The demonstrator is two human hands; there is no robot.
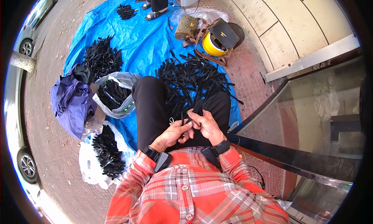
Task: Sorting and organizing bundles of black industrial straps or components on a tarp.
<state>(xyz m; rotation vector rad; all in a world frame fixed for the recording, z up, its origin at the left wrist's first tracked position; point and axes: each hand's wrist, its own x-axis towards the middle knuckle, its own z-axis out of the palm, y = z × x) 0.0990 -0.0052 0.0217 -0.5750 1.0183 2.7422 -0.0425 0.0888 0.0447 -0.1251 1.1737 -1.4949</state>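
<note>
My right hand (210, 127) is closed around a flat black strip (198, 106) that stands up past its thumb, over my lap. Fingers bent, my left hand (173, 134) meets it from the left, pinching at a thin dark end of the same kind of material. The two hands touch, so the lower part of the strip is hidden. Just beyond my knees, a wide loose pile of black strips (194, 78) covers the sheet. Each wrist wears a black strapped device.
A blue tarp (136, 41) lies under several strip heaps. To my left are a clear bag (130, 107) of strips, a white bag (87, 161) and purple cloth (72, 103). A yellow container (211, 47) and a log (186, 27) stand ahead, a glass case (311, 119) right. Another person's feet (155, 14) are at the far edge.
</note>
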